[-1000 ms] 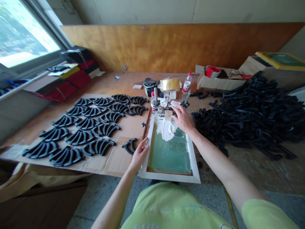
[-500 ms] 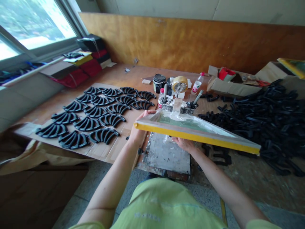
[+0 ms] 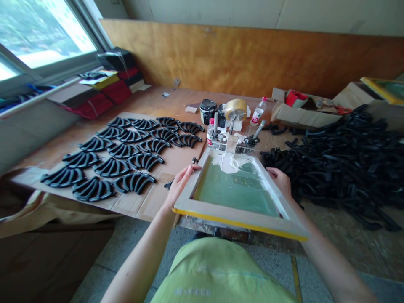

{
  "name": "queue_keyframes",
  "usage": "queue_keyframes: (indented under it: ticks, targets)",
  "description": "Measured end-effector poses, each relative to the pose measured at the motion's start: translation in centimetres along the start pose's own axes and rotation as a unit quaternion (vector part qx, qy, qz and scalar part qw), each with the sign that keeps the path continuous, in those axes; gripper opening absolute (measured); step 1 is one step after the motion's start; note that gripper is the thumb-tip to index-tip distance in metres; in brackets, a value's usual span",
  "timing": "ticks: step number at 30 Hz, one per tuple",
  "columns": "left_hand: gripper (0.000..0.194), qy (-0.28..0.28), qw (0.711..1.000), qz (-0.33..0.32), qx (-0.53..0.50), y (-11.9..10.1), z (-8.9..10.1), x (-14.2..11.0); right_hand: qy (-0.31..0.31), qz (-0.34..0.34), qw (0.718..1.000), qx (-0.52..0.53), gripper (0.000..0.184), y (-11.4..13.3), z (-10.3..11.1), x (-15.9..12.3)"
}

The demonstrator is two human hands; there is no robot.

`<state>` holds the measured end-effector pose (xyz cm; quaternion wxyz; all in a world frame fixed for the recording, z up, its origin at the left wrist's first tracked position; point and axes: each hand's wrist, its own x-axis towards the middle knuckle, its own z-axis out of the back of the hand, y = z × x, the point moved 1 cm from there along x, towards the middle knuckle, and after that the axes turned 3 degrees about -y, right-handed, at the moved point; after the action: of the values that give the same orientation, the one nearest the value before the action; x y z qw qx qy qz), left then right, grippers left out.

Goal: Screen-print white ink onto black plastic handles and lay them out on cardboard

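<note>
A screen printing frame (image 3: 243,212) with green mesh and a yellow front edge lies in front of me, hinged at its far end. My left hand (image 3: 181,181) grips its left side, thumb along the edge. My right hand (image 3: 280,181) holds the right side, some of its fingers hidden under the frame. On the mesh's far end rests a pale flat scraper (image 3: 232,144) in a patch of white ink (image 3: 229,163). Behind it stands a metal clamp (image 3: 252,140) with upright rods. The plate under the frame is hidden.
Black curved handles (image 3: 113,167) lie in rows on cardboard (image 3: 150,200) at left. A heap of black parts (image 3: 350,164) fills the right. Ink pots (image 3: 208,111), a tape roll (image 3: 236,110), a bottle (image 3: 259,111) and an open carton (image 3: 299,115) stand behind.
The frame's raised near edge has come down, so its mesh now faces up and covers the plate. My right hand has moved from beneath the frame to its right side.
</note>
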<state>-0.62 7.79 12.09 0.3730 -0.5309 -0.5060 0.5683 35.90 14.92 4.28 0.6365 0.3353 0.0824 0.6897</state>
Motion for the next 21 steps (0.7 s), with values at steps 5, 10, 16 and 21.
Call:
queue_keyframes:
  ticks: [5, 10, 16, 21]
  targets:
    - [0.062, 0.007, 0.997, 0.061, 0.044, 5.4, 1.0, -1.0, -0.035, 0.143, 0.989, 0.024, 0.059, 6.2, -2.4, 5.9]
    - [0.079, -0.009, 0.997, 0.061, 0.052, 10.7, 0.9, -0.2, 0.102, 0.199, 0.970, -0.090, 0.044, 11.5, -6.6, 8.1]
    - [0.071, -0.009, 0.996, 0.071, 0.046, 12.7, 1.0, 0.4, 0.209, 0.223, 0.939, -0.158, 0.014, 11.2, -7.6, 5.7]
    - [0.067, -0.010, 0.996, 0.067, 0.059, 13.2, 1.1, 0.5, 0.261, 0.374, 0.885, -0.098, 0.024, 10.0, -4.9, 1.8]
